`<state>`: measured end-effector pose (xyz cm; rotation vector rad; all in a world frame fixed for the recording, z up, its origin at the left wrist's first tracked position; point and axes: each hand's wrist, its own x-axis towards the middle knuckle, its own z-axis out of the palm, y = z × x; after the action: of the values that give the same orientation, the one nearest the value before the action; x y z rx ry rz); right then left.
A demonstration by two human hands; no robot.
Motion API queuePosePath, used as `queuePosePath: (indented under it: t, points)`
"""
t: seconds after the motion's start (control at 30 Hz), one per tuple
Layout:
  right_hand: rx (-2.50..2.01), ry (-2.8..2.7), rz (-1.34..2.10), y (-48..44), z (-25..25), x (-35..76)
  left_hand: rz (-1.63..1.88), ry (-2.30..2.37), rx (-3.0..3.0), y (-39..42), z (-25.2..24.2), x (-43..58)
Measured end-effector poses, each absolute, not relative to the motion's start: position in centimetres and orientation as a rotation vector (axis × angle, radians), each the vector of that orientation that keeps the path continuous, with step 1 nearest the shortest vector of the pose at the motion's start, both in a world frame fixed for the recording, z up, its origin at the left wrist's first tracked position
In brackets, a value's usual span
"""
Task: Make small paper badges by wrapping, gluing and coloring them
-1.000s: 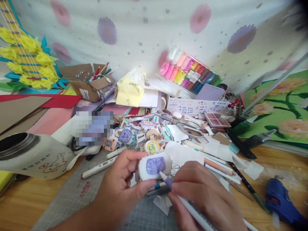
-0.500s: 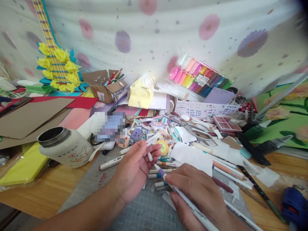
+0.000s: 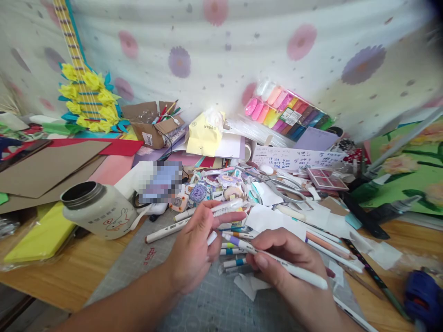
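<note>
My left hand (image 3: 192, 249) is closed, with a small white marker cap (image 3: 212, 238) tucked in its curled fingers. A whitish, shiny piece (image 3: 229, 207) shows at its thumb and forefinger; I cannot make out what it is. My right hand (image 3: 294, 263) grips a white marker (image 3: 287, 264) with a purple band, its uncapped end pointing left at the cap, a short gap between them. Under and behind the hands lie several more markers (image 3: 168, 230) and a heap of small paper cutouts (image 3: 198, 193), some of them covered by my fingers.
A grey cutting mat (image 3: 128, 272) lies beneath. At left stand a pale jar (image 3: 100, 212) and a blurred-out device (image 3: 161, 182). Scissors (image 3: 289, 189), white paper scraps (image 3: 270, 221) and a blue tool (image 3: 424, 295) are at right. Behind are a cardboard box (image 3: 157, 133) and coloured clay (image 3: 287, 110).
My left hand has turned, and the yellow round cutout by its fingertips no longer shows. The marker in my right hand has swung flatter, its rear end now in view. The camera view shifted slightly.
</note>
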<state>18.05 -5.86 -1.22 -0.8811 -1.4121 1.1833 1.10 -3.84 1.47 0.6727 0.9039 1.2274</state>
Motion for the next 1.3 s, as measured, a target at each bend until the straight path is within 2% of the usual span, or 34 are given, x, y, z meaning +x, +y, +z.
queuePosePath:
  t: [0.2, 0.43, 0.7, 0.83, 0.9, 1.0, 1.1, 1.2, 1.3]
  points:
    - [-0.908, -1.178, 1.454, -5.6, -1.2, 17.9, 1.093, 0.808, 0.711, -4.0, 1.2, 0.9]
    - [-0.893, -1.248, 1.521, -5.3, -0.3, 17.6, 1.040, 0.811, 0.749, -4.1, 1.1, 0.8]
    - [-0.731, -1.827, 0.847, -5.5, 0.5, 16.2, 1.079, 0.857, 0.845, -4.9, -0.4, 1.4]
    - [-0.696, -1.801, 0.894, -5.4, 1.1, 17.3, 1.180, 0.881, 0.920, -4.4, -0.7, 1.0]
    - [-0.759, -1.747, 0.846, -5.3, 1.4, 18.6, 1.355, 0.974, 0.997, -3.4, -0.6, 0.3]
    - [-0.964, -1.826, 0.508, -4.5, 1.5, 20.3, 1.545, 1.102, 1.044, -2.0, -0.3, -0.8]
    - [-1.277, -2.108, 0.219, -4.0, 1.4, 20.9, 1.543, 1.045, 1.068, -1.7, -0.1, -1.1]
    - [-1.410, -2.351, 0.178, -5.0, 1.9, 21.3, 1.537, 1.045, 1.084, -2.3, 0.5, -0.7]
    - [-1.393, -2.198, 0.153, -7.5, 1.9, 23.0, 1.457, 1.193, 1.087, -2.8, 1.2, -0.4]
